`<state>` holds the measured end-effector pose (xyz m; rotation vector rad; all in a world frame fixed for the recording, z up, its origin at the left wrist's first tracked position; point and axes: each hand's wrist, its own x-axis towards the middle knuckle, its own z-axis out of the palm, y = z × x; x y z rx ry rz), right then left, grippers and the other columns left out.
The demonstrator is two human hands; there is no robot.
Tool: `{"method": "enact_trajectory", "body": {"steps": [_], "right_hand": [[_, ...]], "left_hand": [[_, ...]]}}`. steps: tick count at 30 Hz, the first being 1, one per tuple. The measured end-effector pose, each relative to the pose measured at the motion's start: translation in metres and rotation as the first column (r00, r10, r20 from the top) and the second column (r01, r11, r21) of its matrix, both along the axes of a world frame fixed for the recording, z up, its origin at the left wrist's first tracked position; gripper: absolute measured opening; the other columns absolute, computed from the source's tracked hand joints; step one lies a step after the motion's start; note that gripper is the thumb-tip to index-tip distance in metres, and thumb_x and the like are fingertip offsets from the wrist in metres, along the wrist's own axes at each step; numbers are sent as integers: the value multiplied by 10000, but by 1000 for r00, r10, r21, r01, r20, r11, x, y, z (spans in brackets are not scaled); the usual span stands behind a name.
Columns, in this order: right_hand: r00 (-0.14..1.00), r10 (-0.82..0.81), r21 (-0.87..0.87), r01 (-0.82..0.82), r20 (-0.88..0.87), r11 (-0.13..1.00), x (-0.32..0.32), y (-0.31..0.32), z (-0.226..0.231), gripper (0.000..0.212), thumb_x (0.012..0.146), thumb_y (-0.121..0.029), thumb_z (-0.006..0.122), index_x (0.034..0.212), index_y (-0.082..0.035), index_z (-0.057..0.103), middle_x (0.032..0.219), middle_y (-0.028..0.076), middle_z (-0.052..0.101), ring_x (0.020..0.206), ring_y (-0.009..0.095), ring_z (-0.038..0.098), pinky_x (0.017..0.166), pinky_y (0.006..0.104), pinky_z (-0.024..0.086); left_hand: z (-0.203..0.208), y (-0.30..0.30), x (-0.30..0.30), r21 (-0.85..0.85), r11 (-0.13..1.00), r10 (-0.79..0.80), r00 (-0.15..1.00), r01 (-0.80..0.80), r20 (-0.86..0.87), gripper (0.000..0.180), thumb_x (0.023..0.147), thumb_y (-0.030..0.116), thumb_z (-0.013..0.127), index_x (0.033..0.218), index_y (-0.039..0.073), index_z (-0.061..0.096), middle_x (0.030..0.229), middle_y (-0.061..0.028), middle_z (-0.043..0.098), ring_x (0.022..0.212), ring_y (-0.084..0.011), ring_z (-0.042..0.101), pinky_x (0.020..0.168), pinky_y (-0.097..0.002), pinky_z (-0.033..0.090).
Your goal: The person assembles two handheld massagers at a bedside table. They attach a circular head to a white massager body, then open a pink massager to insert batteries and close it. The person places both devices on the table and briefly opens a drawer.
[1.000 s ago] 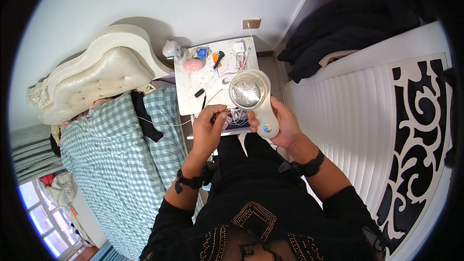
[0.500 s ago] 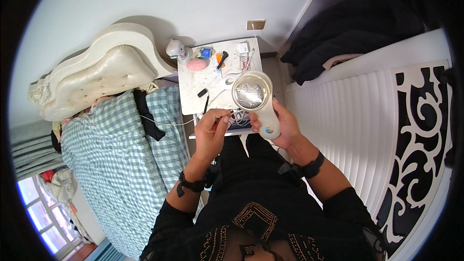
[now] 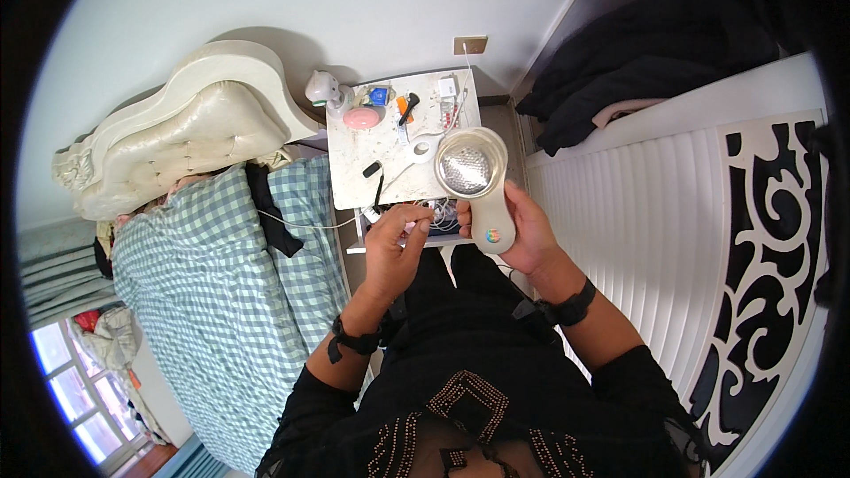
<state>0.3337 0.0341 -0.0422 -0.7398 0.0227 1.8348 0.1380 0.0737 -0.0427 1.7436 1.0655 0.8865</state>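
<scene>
My right hand (image 3: pixel 524 235) is wrapped around the pale grey handle of a fabric shaver (image 3: pixel 492 212), held up over the front of the bedside table. Its round head, with a shiny perforated metal mesh, faces up. To its left is my left hand (image 3: pixel 394 246), thumb and fingers drawn together above an open drawer (image 3: pixel 356 235). Whether a small thing sits in that pinch I cannot make out. White cables (image 3: pixel 445 215) lie tangled in the drawer just beyond the fingertips, partly hidden by both hands.
On the white bedside table (image 3: pixel 359 155) lie a pink oval object (image 3: pixel 361 118), a black-handled tool (image 3: pixel 408 109), a small black item (image 3: pixel 372 169) and a white piece with a hole (image 3: pixel 422 150). A checked bed (image 3: pixel 204 283) stands left, a white pleated panel (image 3: pixel 620 239) right.
The fabric shaver has shifted slightly right and its mesh has tilted. My left hand has moved a little, its fingertips slightly farther right and lower.
</scene>
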Motion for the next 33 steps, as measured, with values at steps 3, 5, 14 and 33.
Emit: {"method": "enact_trajectory", "body": {"steps": [3,5,14,33], "right_hand": [[999,0,74,-3,46,997,0,-2,1,473,1006,-401,258,1251,-49,457,1008,161,598,869,256,621,808,394,514],[998,26,93,-32,65,995,0,0,-2,470,1007,-405,253,1249,-58,456,1001,152,594,841,242,614,782,386,509],[997,76,201,-68,-31,977,-3,1,-13,466,1002,-417,262,1195,-60,492,921,126,574,710,184,540,694,351,453],[990,32,198,-4,-139,980,-2,1,-6,421,1009,-362,264,1156,-47,503,897,149,578,704,200,546,682,341,452]], "left_hand": [[0,-2,0,-11,1000,-9,1000,9,3,87,855,4,610,934,21,642,884,-105,662,800,-206,637,684,-283,491],[0,-2,-1,10,1000,-11,1000,11,7,88,854,3,611,935,21,642,881,-101,661,793,-201,636,671,-280,490],[1,-3,-1,15,1000,-23,1000,23,-10,87,845,4,620,925,24,644,871,-102,660,771,-211,633,661,-289,493],[6,-5,-3,175,984,-33,999,29,19,80,812,-30,633,881,12,629,818,-101,647,737,-227,620,673,-299,479]]}}
